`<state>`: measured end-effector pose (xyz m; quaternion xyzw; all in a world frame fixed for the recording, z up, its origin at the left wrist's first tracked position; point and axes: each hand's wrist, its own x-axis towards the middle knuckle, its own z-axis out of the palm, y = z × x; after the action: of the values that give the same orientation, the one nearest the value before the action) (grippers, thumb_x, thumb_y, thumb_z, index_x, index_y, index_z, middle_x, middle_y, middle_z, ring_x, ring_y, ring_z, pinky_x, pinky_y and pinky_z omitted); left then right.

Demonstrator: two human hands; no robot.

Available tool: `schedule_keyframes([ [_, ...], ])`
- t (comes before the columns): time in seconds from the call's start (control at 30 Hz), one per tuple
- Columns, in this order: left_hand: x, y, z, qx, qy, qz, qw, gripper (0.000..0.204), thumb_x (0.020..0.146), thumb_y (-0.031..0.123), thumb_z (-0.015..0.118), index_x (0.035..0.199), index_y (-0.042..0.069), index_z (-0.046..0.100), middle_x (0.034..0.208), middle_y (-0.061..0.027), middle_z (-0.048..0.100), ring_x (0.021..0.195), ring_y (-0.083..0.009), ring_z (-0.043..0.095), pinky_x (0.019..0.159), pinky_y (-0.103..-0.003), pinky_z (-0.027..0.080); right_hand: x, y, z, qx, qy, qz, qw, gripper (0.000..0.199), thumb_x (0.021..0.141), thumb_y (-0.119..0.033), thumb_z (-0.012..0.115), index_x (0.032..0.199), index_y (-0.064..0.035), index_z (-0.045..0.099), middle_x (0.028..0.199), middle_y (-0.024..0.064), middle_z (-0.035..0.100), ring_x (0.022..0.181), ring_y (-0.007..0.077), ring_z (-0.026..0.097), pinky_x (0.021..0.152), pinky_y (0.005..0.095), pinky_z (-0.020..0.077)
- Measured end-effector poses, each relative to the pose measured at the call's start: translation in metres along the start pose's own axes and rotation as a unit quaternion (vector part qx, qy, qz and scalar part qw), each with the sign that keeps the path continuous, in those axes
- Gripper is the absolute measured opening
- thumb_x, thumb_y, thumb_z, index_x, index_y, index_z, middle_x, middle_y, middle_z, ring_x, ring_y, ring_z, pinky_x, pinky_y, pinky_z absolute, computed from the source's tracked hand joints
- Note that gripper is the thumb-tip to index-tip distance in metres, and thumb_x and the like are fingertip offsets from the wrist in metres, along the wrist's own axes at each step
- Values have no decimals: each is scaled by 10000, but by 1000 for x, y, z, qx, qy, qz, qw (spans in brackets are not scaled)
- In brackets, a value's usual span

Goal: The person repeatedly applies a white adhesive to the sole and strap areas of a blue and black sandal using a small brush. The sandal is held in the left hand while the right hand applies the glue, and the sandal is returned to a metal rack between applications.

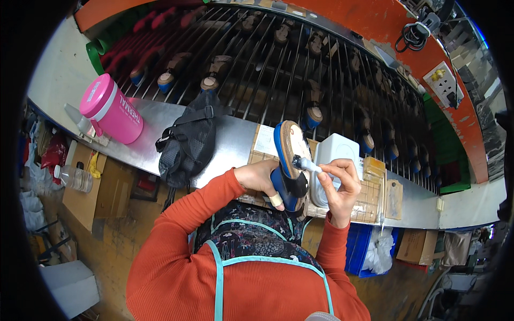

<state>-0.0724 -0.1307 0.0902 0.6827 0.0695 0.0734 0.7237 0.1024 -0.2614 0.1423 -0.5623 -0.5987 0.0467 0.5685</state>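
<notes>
A shoe [289, 148] on a blue last is tilted up in front of me, its pale sole facing up. My left hand [261, 179] is wrapped round its blue lower end, with a tan band on one finger. Between the fingertips of my right hand [342, 187] is a small brush [309, 165] with a whitish handle. The brush's dark bristles touch the sole near its edge. Just behind my right hand stands a white plastic container [336, 148]; its inside is hidden.
Beyond the metal counter [155, 115], a rack of rods [262, 80] carries several shoes on blue lasts. Left on the counter are a pink jug [115, 112] and a black mesh bag [190, 142]. Yellowish blocks [373, 168] lie right of the container. A blue crate [357, 251] stands below.
</notes>
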Motion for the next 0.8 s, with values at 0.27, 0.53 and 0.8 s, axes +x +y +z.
schedule_keyframes([
  [0.27,-3,-9,0,-83,-61,-121,987,661,501,32,893,1109,-19,638,1061,-123,682,980,-213,643,888,-315,510,0,5,-13,-23,-65,6,998,169,753,-36,769,912,5,730,886,72,596,748,122,546,648,232,440],
  [0.53,2,0,8,-38,-144,-87,985,629,526,-1,872,1117,-6,657,1099,-108,683,1039,-205,626,933,-317,477,24,20,-12,14,-49,-8,999,149,751,-70,784,890,-30,748,852,47,603,671,108,543,586,228,435],
  [0.8,1,-24,5,-72,-83,-21,994,824,466,1,912,1224,4,589,1212,-109,625,1132,-233,567,1002,-340,452,-55,19,-38,-67,24,102,992,160,722,-95,797,873,-58,758,836,31,635,651,115,552,633,286,404],
])
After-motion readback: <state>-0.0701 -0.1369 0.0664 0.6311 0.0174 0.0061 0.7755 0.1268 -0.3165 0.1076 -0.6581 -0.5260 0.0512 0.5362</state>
